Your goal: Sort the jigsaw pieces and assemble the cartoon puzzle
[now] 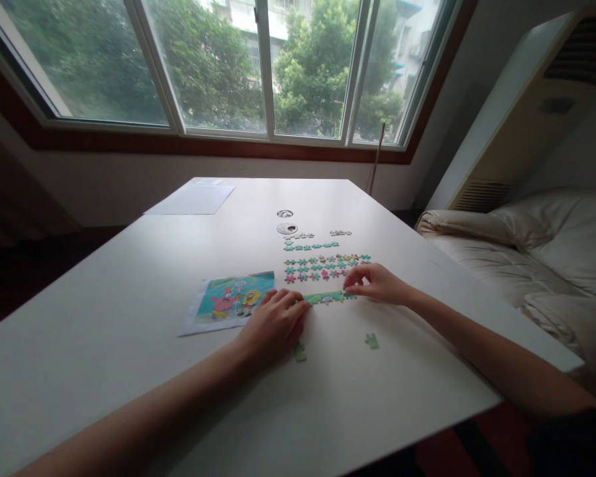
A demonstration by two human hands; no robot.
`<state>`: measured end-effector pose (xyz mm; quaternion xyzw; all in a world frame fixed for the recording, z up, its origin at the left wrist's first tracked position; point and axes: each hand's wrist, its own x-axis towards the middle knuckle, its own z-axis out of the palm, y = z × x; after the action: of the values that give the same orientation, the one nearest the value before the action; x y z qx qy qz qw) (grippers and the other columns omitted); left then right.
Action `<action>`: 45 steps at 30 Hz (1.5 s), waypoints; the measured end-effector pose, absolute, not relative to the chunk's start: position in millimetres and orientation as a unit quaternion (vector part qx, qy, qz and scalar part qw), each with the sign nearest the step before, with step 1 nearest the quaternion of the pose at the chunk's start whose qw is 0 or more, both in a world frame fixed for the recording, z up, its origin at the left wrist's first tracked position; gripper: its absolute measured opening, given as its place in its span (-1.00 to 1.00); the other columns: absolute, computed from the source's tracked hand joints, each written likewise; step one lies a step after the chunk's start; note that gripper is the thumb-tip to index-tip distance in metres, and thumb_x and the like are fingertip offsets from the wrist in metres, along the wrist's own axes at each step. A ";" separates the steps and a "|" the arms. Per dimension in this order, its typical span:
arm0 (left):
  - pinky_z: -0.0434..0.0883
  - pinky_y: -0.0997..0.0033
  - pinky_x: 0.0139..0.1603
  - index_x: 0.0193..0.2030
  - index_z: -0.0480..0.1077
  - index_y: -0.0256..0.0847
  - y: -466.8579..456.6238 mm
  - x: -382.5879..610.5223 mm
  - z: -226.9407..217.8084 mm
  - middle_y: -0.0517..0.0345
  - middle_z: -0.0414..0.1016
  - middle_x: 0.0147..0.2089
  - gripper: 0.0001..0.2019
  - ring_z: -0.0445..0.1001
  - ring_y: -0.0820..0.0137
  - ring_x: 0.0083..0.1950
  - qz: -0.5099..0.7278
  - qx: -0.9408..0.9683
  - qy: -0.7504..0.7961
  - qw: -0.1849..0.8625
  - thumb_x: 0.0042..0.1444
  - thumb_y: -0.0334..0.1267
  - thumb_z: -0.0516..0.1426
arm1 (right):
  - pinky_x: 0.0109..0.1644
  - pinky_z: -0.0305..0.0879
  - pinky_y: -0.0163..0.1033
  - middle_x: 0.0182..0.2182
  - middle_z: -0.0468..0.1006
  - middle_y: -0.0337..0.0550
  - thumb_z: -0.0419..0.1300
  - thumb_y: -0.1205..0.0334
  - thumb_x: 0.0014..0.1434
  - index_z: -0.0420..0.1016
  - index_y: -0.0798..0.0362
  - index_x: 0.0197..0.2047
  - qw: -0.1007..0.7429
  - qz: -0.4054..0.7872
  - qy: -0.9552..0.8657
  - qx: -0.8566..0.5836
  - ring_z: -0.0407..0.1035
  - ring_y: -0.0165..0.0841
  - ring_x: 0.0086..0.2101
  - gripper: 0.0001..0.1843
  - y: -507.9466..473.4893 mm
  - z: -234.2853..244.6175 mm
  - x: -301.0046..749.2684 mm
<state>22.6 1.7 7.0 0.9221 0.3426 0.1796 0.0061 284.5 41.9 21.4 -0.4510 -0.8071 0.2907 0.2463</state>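
A short strip of joined jigsaw pieces (328, 298), green along the top, lies on the white table. At its left end is my left hand (279, 319), palm down with fingers bent and pressed together against the strip. My right hand (380, 285) pinches with thumb and forefinger at the strip's right end, on a small jigsaw piece (346, 291) mostly hidden by the fingertips. Nearer to me lie two loose green pieces, one (300, 352) just below my left hand and another (372, 340) below my right. Beyond the strip, loose jigsaw pieces (325, 260) sit in several rows.
A colourful cartoon reference picture (236, 298) lies left of the strip, partly behind my left hand. Two round flat items (287, 228) are farther back. White paper (191, 199) covers the far left corner of the table (129, 318). A sofa (526, 232) stands to the right.
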 end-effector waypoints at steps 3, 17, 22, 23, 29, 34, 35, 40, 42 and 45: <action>0.20 0.17 -0.02 -0.12 0.36 -0.23 1.3 22.1 7.4 0.01 0.40 -0.14 -0.78 0.32 0.25 -0.11 0.178 0.923 0.342 0.007 0.19 -0.38 -0.06 | -0.37 0.19 -0.36 -0.49 0.52 -0.23 0.22 0.18 -0.01 0.50 0.08 -0.39 0.234 0.260 -0.815 -0.463 0.30 -0.46 -0.47 -0.85 41.6 19.1 283.1; 0.23 0.19 -0.05 -0.12 0.37 -0.22 2.6 22.5 6.3 0.00 0.41 -0.15 -0.78 0.34 0.26 -0.12 0.205 0.922 0.329 0.010 0.17 -0.40 -0.05 | -0.32 0.19 -0.33 -0.39 0.52 -0.18 0.20 0.17 0.03 0.49 0.05 -0.29 0.221 0.190 -0.849 -0.440 0.32 -0.42 -0.38 -0.82 41.2 21.4 292.4; 0.23 0.17 -0.05 -0.12 0.37 -0.22 2.6 23.3 7.3 0.00 0.41 -0.14 -0.78 0.34 0.25 -0.12 0.199 0.922 0.332 0.010 0.17 -0.40 -0.04 | -0.25 0.20 -0.30 -0.34 0.49 -0.15 0.26 0.08 -0.03 0.49 0.05 -0.22 0.201 0.187 -0.874 -0.401 0.32 -0.38 -0.31 -0.69 41.3 22.8 297.3; 0.22 0.17 -0.05 -0.12 0.37 -0.22 2.5 23.4 7.5 0.00 0.41 -0.14 -0.78 0.34 0.25 -0.12 0.195 0.922 0.333 0.010 0.17 -0.39 -0.05 | -0.23 0.20 -0.29 -0.34 0.49 -0.15 0.26 0.08 -0.03 0.49 0.05 -0.21 0.201 0.186 -0.875 -0.398 0.32 -0.37 -0.31 -0.68 40.9 22.8 297.0; 0.23 0.18 -0.05 -0.11 0.37 -0.21 2.7 23.3 6.6 0.00 0.41 -0.14 -0.78 0.34 0.27 -0.12 0.201 0.922 0.331 0.004 0.19 -0.38 -0.06 | -0.21 0.19 -0.28 -0.35 0.48 -0.16 0.24 0.10 0.01 0.50 0.02 -0.25 0.190 0.178 -0.882 -0.392 0.32 -0.37 -0.31 -0.75 37.8 23.9 292.3; 0.22 0.18 -0.05 -0.11 0.36 -0.21 2.9 23.3 5.5 0.01 0.41 -0.14 -0.78 0.34 0.26 -0.12 0.204 0.922 0.330 0.004 0.18 -0.39 -0.05 | -0.20 0.19 -0.27 -0.36 0.49 -0.16 0.24 0.11 0.01 0.50 0.02 -0.28 0.187 0.172 -0.880 -0.401 0.33 -0.37 -0.32 -0.79 37.7 24.8 291.5; 0.22 0.18 -0.05 -0.11 0.36 -0.21 2.8 23.3 5.5 0.01 0.41 -0.14 -0.78 0.34 0.26 -0.11 0.202 0.922 0.330 0.004 0.18 -0.39 -0.05 | -0.20 0.19 -0.27 -0.36 0.49 -0.16 0.24 0.11 0.00 0.50 0.02 -0.28 0.185 0.172 -0.880 -0.402 0.33 -0.37 -0.31 -0.79 38.0 24.5 291.8; 0.21 0.17 -0.04 -0.11 0.36 -0.22 2.0 23.1 6.6 0.00 0.40 -0.13 -0.77 0.33 0.25 -0.11 0.188 0.924 0.333 0.001 0.20 -0.38 -0.07 | -0.14 0.18 -0.25 -0.34 0.50 -0.15 0.24 0.11 0.00 0.50 0.03 -0.27 0.187 0.171 -0.883 -0.395 0.34 -0.36 -0.29 -0.78 40.4 22.1 295.0; 0.21 0.17 -0.04 -0.11 0.36 -0.23 1.8 23.0 7.1 0.00 0.40 -0.13 -0.77 0.33 0.25 -0.11 0.187 0.924 0.333 0.003 0.19 -0.38 -0.07 | -0.12 0.17 -0.24 -0.34 0.50 -0.15 0.24 0.11 0.00 0.50 0.03 -0.27 0.188 0.172 -0.884 -0.392 0.34 -0.37 -0.30 -0.77 41.4 21.4 296.7; 0.21 0.17 -0.05 -0.11 0.36 -0.23 1.8 23.1 7.6 -0.01 0.41 -0.14 -0.77 0.33 0.25 -0.12 0.188 0.924 0.334 0.003 0.18 -0.39 -0.06 | -0.20 0.20 -0.28 -0.35 0.50 -0.16 0.23 0.10 0.00 0.49 0.04 -0.28 0.180 0.186 -0.879 -0.401 0.31 -0.40 -0.35 -0.76 42.8 21.0 299.4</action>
<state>23.1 1.8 7.6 0.9236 0.3340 0.1882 0.0027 299.4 42.8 21.0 -0.4013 -0.8786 0.1859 0.1802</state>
